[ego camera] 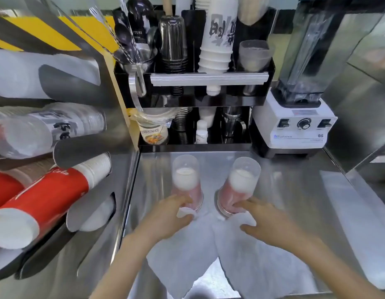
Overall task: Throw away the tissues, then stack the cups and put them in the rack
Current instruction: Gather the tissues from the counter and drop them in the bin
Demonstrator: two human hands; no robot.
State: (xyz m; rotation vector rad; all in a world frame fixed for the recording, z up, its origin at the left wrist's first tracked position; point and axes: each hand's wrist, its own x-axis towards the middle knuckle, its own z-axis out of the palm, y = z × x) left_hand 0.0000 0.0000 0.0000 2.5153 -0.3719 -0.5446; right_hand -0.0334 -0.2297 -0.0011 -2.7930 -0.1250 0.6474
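Two clear plastic cups stand upside down on the steel counter, the left cup and the right cup. Each has white tissue bunched inside and a pink tint low down. A white tissue lies flat in front of each: the left tissue and the right tissue. My left hand pinches the far edge of the left tissue at the left cup's rim. My right hand pinches the right tissue's edge, its fingers touching the right cup's rim. The black rack behind holds stacks of cups.
A white blender stands at the back right. Tilted tubes of stacked cups, one red sleeve among them, fill the left wall. Under the rack are a noodle cup and small bottles. A steel wall closes the right side.
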